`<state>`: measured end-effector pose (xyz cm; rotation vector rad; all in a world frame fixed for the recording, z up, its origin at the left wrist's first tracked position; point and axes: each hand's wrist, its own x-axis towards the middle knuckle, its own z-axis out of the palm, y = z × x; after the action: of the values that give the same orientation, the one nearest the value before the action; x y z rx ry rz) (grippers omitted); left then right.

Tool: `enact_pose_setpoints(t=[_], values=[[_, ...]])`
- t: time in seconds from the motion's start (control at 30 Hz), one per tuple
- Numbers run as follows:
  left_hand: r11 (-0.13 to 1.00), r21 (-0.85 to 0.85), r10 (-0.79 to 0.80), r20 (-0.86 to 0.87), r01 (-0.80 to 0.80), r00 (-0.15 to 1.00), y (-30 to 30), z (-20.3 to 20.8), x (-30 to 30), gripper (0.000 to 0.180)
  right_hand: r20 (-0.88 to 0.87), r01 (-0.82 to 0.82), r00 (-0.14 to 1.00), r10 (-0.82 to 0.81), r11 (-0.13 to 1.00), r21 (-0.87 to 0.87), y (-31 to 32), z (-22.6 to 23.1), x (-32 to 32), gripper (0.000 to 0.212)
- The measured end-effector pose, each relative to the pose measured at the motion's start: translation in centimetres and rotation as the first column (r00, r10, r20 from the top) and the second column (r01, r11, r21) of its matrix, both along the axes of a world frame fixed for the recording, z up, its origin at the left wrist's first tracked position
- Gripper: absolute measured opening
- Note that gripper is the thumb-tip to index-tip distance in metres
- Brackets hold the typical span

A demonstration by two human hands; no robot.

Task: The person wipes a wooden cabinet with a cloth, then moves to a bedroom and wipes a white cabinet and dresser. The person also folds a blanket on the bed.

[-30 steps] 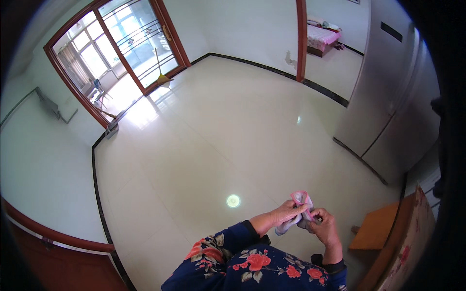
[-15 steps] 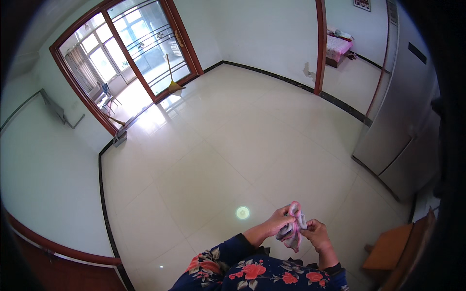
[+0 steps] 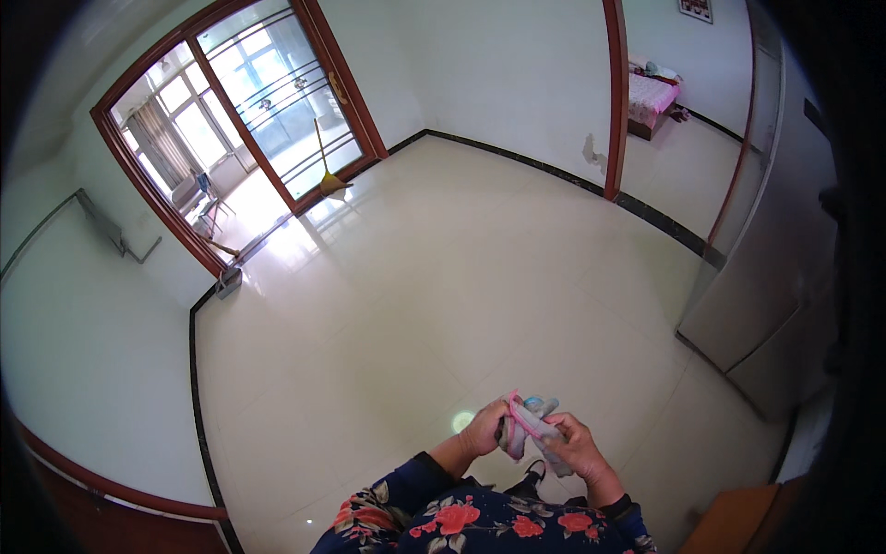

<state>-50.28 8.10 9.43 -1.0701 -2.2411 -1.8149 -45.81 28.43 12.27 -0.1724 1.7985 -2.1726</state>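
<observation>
A bunched grey cloth piece with pink edging (image 3: 526, 427) hangs between both hands in front of my body. It has soft folds and finger-like ends; whether it is a glove or a sock is unclear. My left hand (image 3: 484, 427) pinches its pink-edged side. Around the opposite grey side, my right hand (image 3: 575, 446) has its fingers closed. A bit of blue shows at the top of the cloth.
Pale tiles cover the floor (image 3: 397, 305). A broom (image 3: 331, 180) leans at the sliding glass door (image 3: 277, 92), and a dustpan (image 3: 229, 283) lies by the door frame. A grey fridge (image 3: 757, 295) stands at right, near wooden furniture (image 3: 729, 519). My shoe (image 3: 536, 469) shows below the cloth.
Both hands have moved slightly left and down. The cloth has been turned and spread wider between them, its pink edge now running diagonally. The view has shifted a little.
</observation>
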Motion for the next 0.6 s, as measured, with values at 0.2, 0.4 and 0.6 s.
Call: enact_pose_setpoints(t=[0.2, 0.4, 0.6], values=[[0.974, 0.215, -0.064, 0.585, -0.078, 0.809, 2.4, -2.6, -4.9, 0.020, -0.110, -0.061, 0.988, 0.113, 0.917, 0.394, 2.9, 1.5, -5.8, 0.025], [0.857, 0.510, -0.502, 0.801, 0.067, 0.326, 2.8, 0.3, -8.6, 0.047, 0.031, -0.186, 0.983, 0.183, 0.970, 0.157, 4.4, 1.3, -9.8, 0.016], [0.930, 0.349, -0.249, 0.832, -0.120, 0.496, 5.0, 1.5, -12.8, 0.055, 0.169, -0.253, 0.952, 0.256, 0.967, -0.040, 3.6, 1.3, -13.8, 0.023]])
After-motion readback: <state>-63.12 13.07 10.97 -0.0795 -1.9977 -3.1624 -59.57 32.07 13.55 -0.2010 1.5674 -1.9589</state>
